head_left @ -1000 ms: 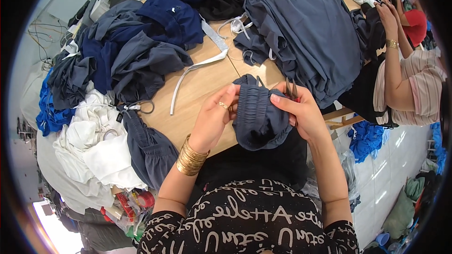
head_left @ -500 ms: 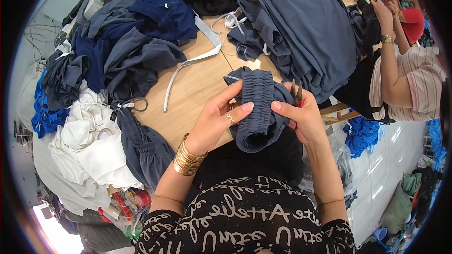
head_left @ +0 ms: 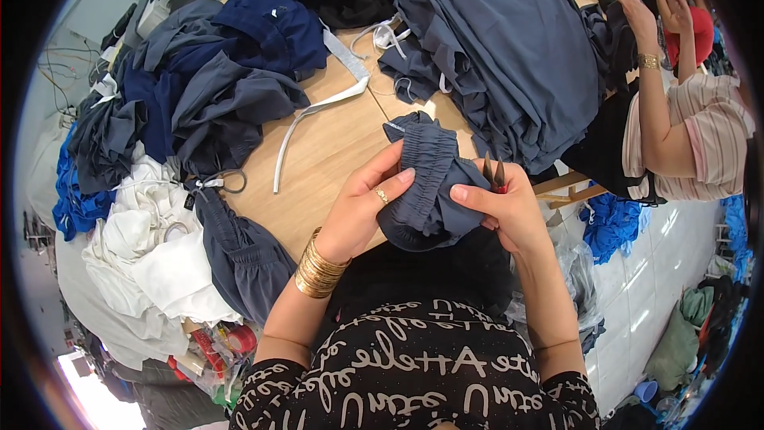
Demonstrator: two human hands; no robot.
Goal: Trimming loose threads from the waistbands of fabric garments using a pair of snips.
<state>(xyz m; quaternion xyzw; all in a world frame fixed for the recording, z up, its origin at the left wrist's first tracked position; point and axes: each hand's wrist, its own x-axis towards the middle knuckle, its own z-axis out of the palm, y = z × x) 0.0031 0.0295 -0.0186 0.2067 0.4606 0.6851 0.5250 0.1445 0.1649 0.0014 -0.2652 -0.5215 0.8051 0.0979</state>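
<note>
Two big heaps dominate: a grey-blue garment stack (head_left: pixel 509 56) well beyond the fingers to the right, and a navy/grey pile (head_left: pixel 215 87) beyond them to the left. Wooden table (head_left: pixel 326 167) shows bare btwn the heaps, w/ a white strap (head_left: pixel 318 111) lying on it ahead of the left fingers. White cloth (head_left: pixel 151 247) sits well left of the left wrist. A co-worker's arm (head_left: pixel 656 111) w/ a gold bracelet reaches in from the far right.

Left hand (head_left: pixel 362 211) and right hand (head_left: pixel 501 211) both grip a gathered grey waistband piece (head_left: pixel 430 187), held up just above the table edge, directly btwn the fingers. Left fingers curl narrow around its left side, thumb on the front; gold bangles (head_left: pixel 318 271) at the wrist. Right thumb presses the fabric's right edge, other fingers closed around small snips (head_left: pixel 495 173), tips poking up just behind the thumb.

Risk, as I judge it: snip tips sit v. close to the fabric and left fingertips; a slip could nick cloth or skin. Bunched gathers could also hide a layer, so a cut might catch more than a thread.
</note>
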